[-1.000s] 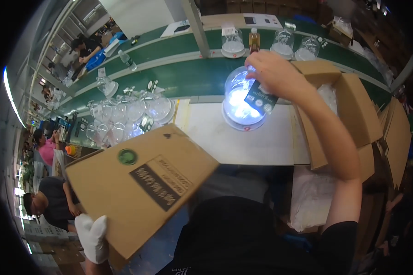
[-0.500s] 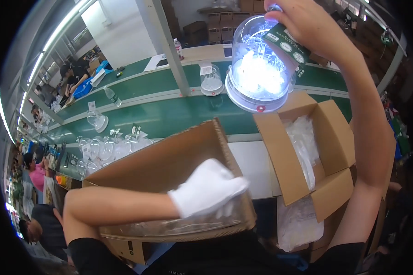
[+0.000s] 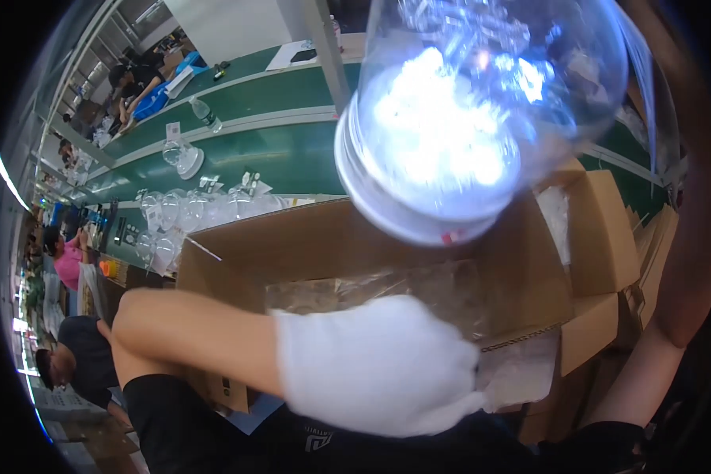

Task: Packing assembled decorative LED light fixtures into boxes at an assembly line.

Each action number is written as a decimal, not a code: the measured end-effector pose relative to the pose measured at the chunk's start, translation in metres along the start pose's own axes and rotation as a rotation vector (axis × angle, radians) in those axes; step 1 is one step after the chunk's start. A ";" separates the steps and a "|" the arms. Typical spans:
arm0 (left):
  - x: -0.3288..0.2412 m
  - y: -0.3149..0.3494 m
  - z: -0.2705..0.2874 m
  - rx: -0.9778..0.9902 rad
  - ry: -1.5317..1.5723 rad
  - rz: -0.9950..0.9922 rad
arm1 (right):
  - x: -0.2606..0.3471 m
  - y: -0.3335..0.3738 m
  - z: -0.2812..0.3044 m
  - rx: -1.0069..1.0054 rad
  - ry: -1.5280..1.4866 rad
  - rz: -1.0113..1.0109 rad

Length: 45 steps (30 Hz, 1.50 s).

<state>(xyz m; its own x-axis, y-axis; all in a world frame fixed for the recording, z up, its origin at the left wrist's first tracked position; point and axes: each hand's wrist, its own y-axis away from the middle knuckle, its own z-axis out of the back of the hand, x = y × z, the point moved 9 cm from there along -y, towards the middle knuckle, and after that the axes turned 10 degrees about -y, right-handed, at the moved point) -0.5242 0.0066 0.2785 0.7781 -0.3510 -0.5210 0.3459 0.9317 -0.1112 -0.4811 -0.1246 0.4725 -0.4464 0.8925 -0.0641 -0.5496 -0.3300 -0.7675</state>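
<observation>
A clear dome lamp (image 3: 450, 134) with a glowing white interior and round white base hangs close in front of me at the upper middle. My right forearm rises along the right side, but the hand is beyond the picture. My left hand (image 3: 379, 367), in a white glove, is low in the middle, fingers curled at the near side of an open cardboard box (image 3: 245, 261). What those fingers grip, if anything, is hidden. Clear plastic wrapping (image 3: 387, 288) lies inside the box.
Several clear domes (image 3: 189, 213) crowd the green conveyor (image 3: 276, 162) behind the box. A single dome (image 3: 183, 158) lies beyond them. Another open carton (image 3: 604, 229) stands at the right. People work along the line at the left.
The lit dome lamp has come closer and lower, and my right hand has left the picture. The left hand and the cardboard box now appear nearer and farther right. The view has shifted.
</observation>
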 end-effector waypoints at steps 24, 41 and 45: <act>0.160 0.178 -0.061 -0.050 0.077 0.478 | 0.187 0.128 -0.295 0.559 -0.608 0.137; 0.160 0.128 -0.158 0.650 0.048 0.183 | 0.109 0.160 -0.272 0.858 -0.838 -0.233; 0.172 0.133 -0.196 1.051 0.045 0.260 | 0.102 0.187 -0.260 0.784 -0.770 -0.233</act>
<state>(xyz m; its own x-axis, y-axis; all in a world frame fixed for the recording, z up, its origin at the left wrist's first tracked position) -0.4469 0.0888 0.0086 0.8801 -0.1303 -0.4565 0.4658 0.4231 0.7772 -0.4460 -0.0159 0.1569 -0.4428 0.6197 0.6480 -0.8482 -0.5237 -0.0788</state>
